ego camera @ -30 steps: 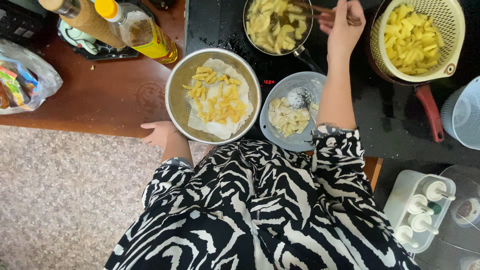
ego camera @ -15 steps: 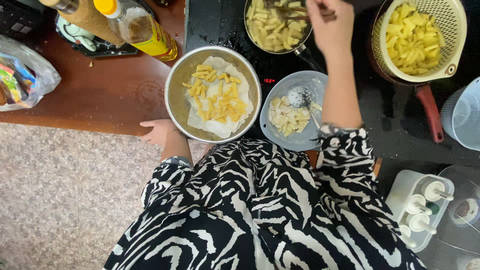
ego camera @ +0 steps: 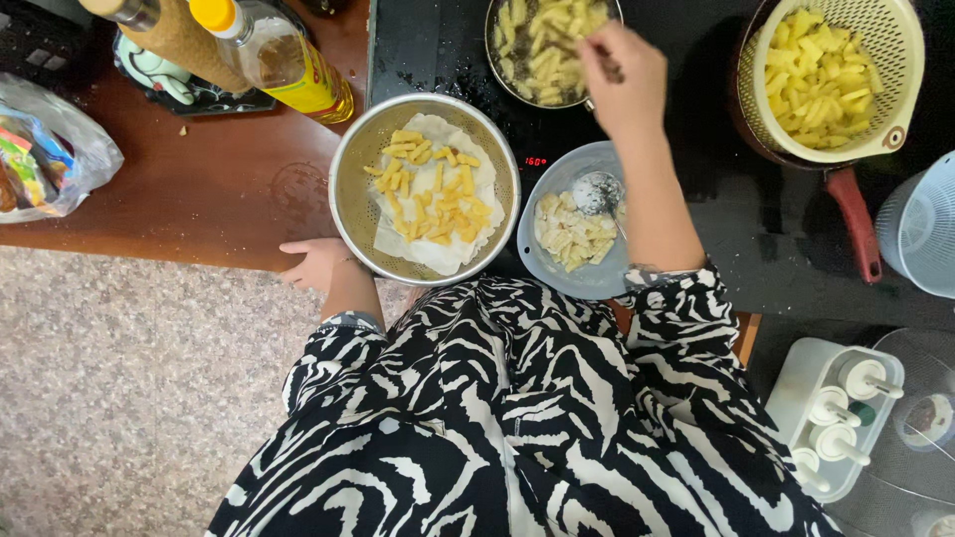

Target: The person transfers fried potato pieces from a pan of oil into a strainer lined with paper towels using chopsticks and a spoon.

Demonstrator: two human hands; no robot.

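My right hand (ego camera: pixel 622 85) is closed on a thin utensil handle over the frying pan (ego camera: pixel 494 52) of pale potato sticks at the top of the black cooktop (ego camera: pixel 756 229). My left hand (ego camera: pixel 316 263) rests on the wooden table edge, touching the near rim of a metal strainer bowl (ego camera: pixel 350 204). That bowl is lined with white paper and holds fried yellow potato sticks (ego camera: pixel 435 189). Under my right forearm sits a grey-blue bowl (ego camera: pixel 542 264) with raw potato pieces and a spoon.
A yellow colander (ego camera: pixel 895 89) of raw potato sticks sits in a red-handled pan (ego camera: pixel 854 224) at the top right. An oil bottle (ego camera: pixel 274 55) and a second bottle stand top left, beside a plastic bag (ego camera: pixel 45 164). A white mould tray (ego camera: pixel 831 418) stands bottom right.
My right hand has moved left and down from the pan's right rim to over the pan. The left hand has stayed at the strainer bowl's rim.
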